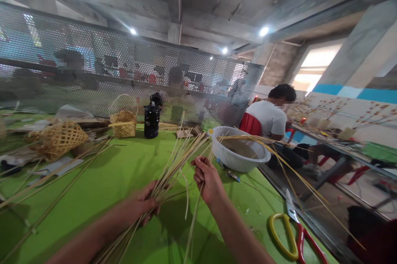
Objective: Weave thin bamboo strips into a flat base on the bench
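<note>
My left hand [145, 204] is closed round a bundle of thin pale bamboo strips [173, 165] that fans out over the green table [102, 177] toward the far right. My right hand [207, 179] is closed in a pinch on one or two of those strips, just right of the bundle. A loose strip hangs down from that hand toward me. Both forearms reach in from the bottom of the picture.
A white basin [240, 152] stands just beyond my right hand, long strips lying across it. Scissors with yellow and red handles [293, 235] lie at the right edge. Woven baskets [58, 138] [124, 123], a black flask [151, 119] and a mesh screen [124, 65] are farther off. A seated person [269, 117] works at the right.
</note>
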### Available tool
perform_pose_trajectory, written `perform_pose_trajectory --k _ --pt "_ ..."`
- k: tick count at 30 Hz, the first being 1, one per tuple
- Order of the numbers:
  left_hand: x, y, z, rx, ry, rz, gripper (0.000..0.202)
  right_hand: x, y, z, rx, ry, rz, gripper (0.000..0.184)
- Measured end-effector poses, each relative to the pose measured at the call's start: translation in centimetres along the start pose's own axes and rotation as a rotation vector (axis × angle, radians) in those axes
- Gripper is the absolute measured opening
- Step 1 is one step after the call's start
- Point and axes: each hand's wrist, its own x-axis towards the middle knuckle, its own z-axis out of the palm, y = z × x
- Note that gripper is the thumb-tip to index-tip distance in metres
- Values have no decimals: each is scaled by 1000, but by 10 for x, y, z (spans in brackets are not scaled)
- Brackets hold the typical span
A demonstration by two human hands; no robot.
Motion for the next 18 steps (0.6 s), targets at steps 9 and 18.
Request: perform_pose_trajectory --k 9,18 --pt "-3 2 2 75 -36 7 66 0 1 0 -4 3 19 45" --pt "-6 4 2 112 -80 38 62 -1 4 0 -76 58 -2 49"
